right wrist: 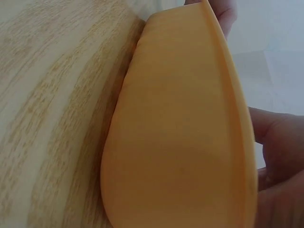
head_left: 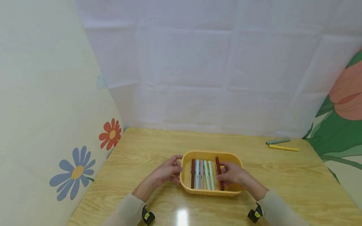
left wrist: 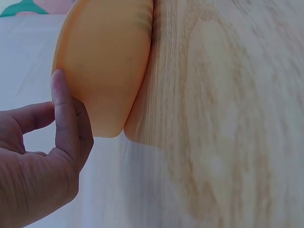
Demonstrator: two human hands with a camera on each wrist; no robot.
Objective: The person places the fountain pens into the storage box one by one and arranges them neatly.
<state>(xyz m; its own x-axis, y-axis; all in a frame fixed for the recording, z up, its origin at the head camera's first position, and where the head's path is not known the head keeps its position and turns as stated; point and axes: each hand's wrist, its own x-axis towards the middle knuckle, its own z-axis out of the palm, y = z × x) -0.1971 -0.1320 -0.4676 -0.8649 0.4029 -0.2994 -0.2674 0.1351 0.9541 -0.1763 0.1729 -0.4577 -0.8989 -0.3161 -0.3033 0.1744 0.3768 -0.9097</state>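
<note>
A yellow plastic tray [head_left: 210,192] sits on the table with several capped pens lying side by side in it. From the left these are a dark red pen [head_left: 193,174], a light blue pen [head_left: 197,174], a greyish pink pen [head_left: 202,174] and two pale green pens [head_left: 211,175]. My right hand [head_left: 233,173] reaches over the tray's right end and pinches another dark red pen [head_left: 217,164] between thumb and fingers. At the opposite end, my left hand [head_left: 167,171] grips the tray's rim, its fingertips against the outer wall [left wrist: 107,66]. The tray wall [right wrist: 175,118] hides the right fingertips in the right wrist view.
Toward the table's back right corner lie a grey-green pen [head_left: 278,141] and a yellow pen [head_left: 283,147], both outside the tray. A white cloth [head_left: 198,78] hangs behind the wooden table [head_left: 297,188]. A flower-painted wall [head_left: 42,110] borders the left side.
</note>
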